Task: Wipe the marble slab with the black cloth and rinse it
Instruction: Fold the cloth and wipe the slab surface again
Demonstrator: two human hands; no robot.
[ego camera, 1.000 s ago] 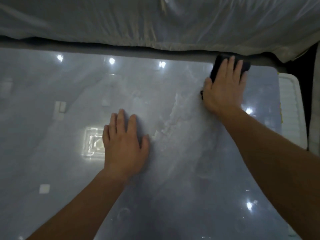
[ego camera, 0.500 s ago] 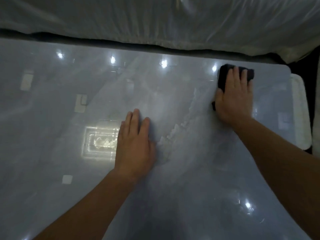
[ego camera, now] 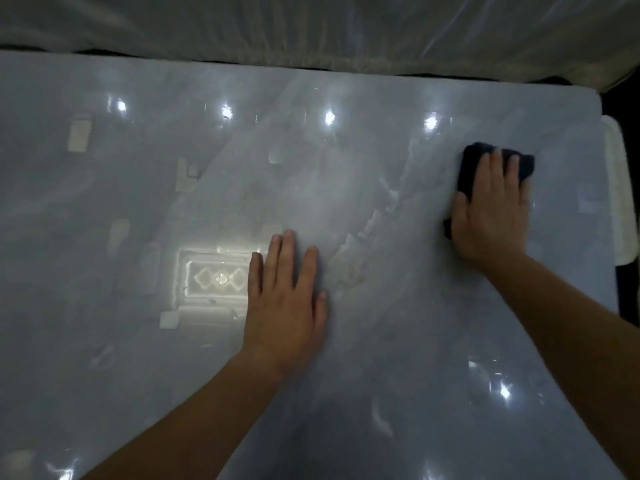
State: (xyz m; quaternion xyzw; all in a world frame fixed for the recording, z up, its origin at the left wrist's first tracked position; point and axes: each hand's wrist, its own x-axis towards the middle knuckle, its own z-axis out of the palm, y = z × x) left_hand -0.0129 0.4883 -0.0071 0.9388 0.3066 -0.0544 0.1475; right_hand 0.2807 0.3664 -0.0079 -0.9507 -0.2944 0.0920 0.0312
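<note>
Across the middle and lower part of the frame lies the marble slab (ego camera: 381, 341), grey-blue and glossy, filling most of the view; a pale broken vein (ego camera: 367, 230) runs slantwise through it from the upper right toward the centre. Toward the upper right of the frame the black cloth (ego camera: 469, 164) lies bunched on the slab, near its right edge; the right hand (ego camera: 491, 213) lies flat on top of it, fingers straight and close together, pointing to the top of the frame, the thumb along the cloth's left side; its grip is wide, pressing down and not curled round the cloth, and dark folds show beyond the fingertips and beside the thumb. Near the centre the left hand (ego camera: 284, 299) rests palm down on the bare slab, well apart from the cloth, fingers straight and together, its grip wide and holding nothing. Both forearms (ego camera: 194, 410) are bare and come in from the lower edge. Just left of the left hand a bright patterned rectangle (ego camera: 214, 278) is mirrored in the polish; a row of small light spots (ego camera: 329, 117) glints across the upper part. Along the top of the frame hangs a pale, creased sheet (ego camera: 311, 26), with a dark gap between it and the slab's far edge; at the right edge a white ribbed object (ego camera: 620, 188) sits just beside the slab, too little in view to tell what it is.
</note>
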